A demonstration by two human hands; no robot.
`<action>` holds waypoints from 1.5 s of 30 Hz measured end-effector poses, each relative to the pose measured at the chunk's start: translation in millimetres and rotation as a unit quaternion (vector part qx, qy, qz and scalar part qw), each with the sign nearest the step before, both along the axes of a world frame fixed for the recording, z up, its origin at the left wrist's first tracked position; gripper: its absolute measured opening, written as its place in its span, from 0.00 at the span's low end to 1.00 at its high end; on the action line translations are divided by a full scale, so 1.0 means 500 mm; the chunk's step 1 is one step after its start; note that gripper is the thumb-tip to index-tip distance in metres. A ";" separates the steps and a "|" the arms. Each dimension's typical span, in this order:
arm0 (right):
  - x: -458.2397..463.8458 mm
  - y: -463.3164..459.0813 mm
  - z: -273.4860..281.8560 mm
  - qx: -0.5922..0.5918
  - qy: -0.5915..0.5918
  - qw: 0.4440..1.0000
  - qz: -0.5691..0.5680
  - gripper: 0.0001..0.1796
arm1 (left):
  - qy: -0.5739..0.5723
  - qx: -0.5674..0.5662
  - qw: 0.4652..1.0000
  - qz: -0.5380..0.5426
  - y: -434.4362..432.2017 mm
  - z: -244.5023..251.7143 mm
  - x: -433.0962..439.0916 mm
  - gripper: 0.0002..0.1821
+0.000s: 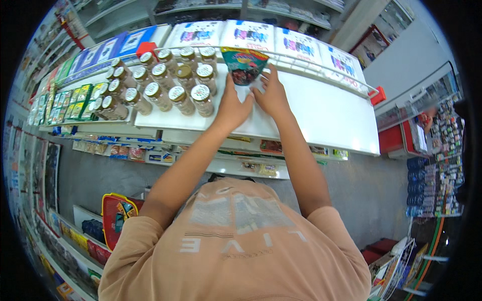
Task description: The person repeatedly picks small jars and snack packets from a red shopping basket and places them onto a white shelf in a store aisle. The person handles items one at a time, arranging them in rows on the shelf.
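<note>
A green plastic pouch (245, 67) with a yellow top and a picture of dark food stands on the white metal shelf (320, 109), near the wire rail at its back. My left hand (235, 105) is at the pouch's lower left edge, its fingertips close to it or touching. At the right side, my right hand (272, 90) has its fingers apart beside the pouch; contact is not clear. Just left of my hands stand several clear jars (202, 99) with printed lids, one jar having a plain gold lid (184, 72).
Green sachets (77, 101) fill the shelf's left end. White printed boxes (248, 34) line up behind the wire rail (320, 69). Lower shelves hold packets (268, 169). A red basket (109, 222) with a yellow rim is at lower left, and a red counter (391, 137) at right.
</note>
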State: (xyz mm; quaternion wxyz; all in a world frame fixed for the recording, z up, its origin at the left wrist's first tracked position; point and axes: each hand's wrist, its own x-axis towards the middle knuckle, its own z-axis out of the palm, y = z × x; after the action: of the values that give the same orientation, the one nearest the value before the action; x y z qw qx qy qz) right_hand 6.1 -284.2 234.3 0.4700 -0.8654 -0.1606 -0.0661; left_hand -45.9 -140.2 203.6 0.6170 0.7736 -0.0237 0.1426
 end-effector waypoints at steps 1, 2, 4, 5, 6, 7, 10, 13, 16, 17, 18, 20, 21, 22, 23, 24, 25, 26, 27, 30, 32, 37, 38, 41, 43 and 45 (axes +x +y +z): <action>-0.024 -0.002 -0.002 0.012 -0.016 1.000 -0.005 0.52 | -0.003 -0.025 1.000 -0.002 0.003 0.006 -0.017 0.53; -0.053 -0.003 -0.004 0.018 -0.021 0.999 -0.019 0.52 | -0.001 -0.049 0.999 -0.003 0.003 0.013 -0.039 0.52; -0.109 -0.002 -0.004 0.007 -0.096 0.995 -0.024 0.50 | -0.019 -0.113 0.993 -0.003 -0.006 0.027 -0.079 0.45; -0.138 -0.004 -0.002 0.003 -0.126 0.992 -0.029 0.49 | -0.027 -0.123 0.992 -0.013 -0.003 0.035 -0.097 0.43; -0.168 -0.005 0.000 0.026 -0.138 0.990 -0.022 0.45 | -0.037 -0.133 0.990 -0.023 0.005 0.043 -0.114 0.40; -0.200 -0.004 0.000 0.052 -0.154 0.987 -0.012 0.42 | -0.047 -0.145 0.988 -0.034 0.012 0.050 -0.132 0.38; -0.286 -0.006 -0.005 0.136 -0.093 0.984 0.070 0.32 | -0.036 -0.172 0.982 -0.065 0.028 0.054 -0.208 0.28; -0.353 -0.014 -0.026 0.164 0.022 0.974 0.152 0.25 | 0.024 -0.190 0.981 -0.036 0.035 0.028 -0.286 0.19; -0.374 -0.028 -0.055 0.145 0.112 0.957 0.224 0.22 | 0.081 -0.208 0.975 0.011 0.025 -0.014 -0.358 0.15; -0.374 -0.029 -0.065 0.134 0.136 0.951 0.244 0.20 | 0.096 -0.226 0.969 0.023 0.020 -0.027 -0.381 0.14; -0.373 -0.025 -0.074 0.139 0.131 0.946 0.261 0.18 | 0.111 -0.244 0.963 0.035 0.016 -0.038 -0.402 0.13; -0.372 -0.016 -0.087 0.135 0.158 0.931 0.301 0.18 | 0.124 -0.285 0.949 0.054 0.014 -0.057 -0.432 0.11; -0.372 -0.009 -0.091 0.132 0.172 0.921 0.323 0.17 | 0.137 -0.274 0.949 0.080 0.016 -0.066 -0.445 0.11; -0.374 -0.001 -0.093 0.145 0.194 0.906 0.347 0.17 | 0.141 -0.277 0.945 0.100 0.020 -0.074 -0.459 0.11; -0.376 0.011 -0.096 0.134 0.201 0.899 0.364 0.17 | 0.141 -0.295 0.938 0.116 0.023 -0.082 -0.472 0.11; -0.377 0.026 -0.097 0.131 0.212 0.889 0.384 0.17 | 0.116 -0.285 0.939 0.151 0.024 -0.091 -0.480 0.10; -0.376 0.042 -0.098 0.139 0.228 0.874 0.407 0.17 | 0.086 -0.288 0.936 0.182 0.028 -0.100 -0.487 0.10; -0.376 0.058 -0.100 0.116 0.219 0.872 0.422 0.17 | 0.061 -0.302 0.928 0.207 0.029 -0.108 -0.503 0.09; -0.380 0.077 -0.104 0.104 0.219 0.865 0.440 0.17 | 0.048 -0.296 0.926 0.231 0.031 -0.116 -0.521 0.09; -0.397 0.140 -0.110 0.086 0.218 0.841 0.487 0.16 | 0.016 -0.326 0.901 0.287 0.060 -0.133 -0.558 0.08; -0.418 0.176 -0.110 0.098 0.228 0.822 0.512 0.15 | 0.028 -0.330 0.891 0.309 0.086 -0.137 -0.589 0.09; -0.497 0.274 -0.125 0.058 0.277 0.786 0.549 0.17 | 0.021 -0.334 0.882 0.333 0.163 -0.139 -0.695 0.10; -0.518 0.292 -0.131 0.052 0.286 0.780 0.555 0.17 | 0.017 -0.330 0.878 0.347 0.176 -0.143 -0.718 0.10; -0.567 0.348 -0.148 0.020 0.293 0.750 0.593 0.18 | 0.031 -0.320 0.872 0.368 0.218 -0.157 -0.795 0.10; -0.602 0.385 -0.165 0.006 0.304 0.722 0.622 0.18 | 0.067 -0.332 0.860 0.382 0.244 -0.174 -0.841 0.10; -0.644 0.421 -0.183 -0.025 0.293 0.721 0.628 0.18 | 0.074 -0.325 0.857 0.393 0.264 -0.193 -0.882 0.11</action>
State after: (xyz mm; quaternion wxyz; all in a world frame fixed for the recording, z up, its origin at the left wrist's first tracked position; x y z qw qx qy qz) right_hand -315.8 -73.7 142.6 0.4058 -0.5540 -0.5229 0.5050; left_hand -487.0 -8.3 107.0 0.7258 0.4824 0.3759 0.3149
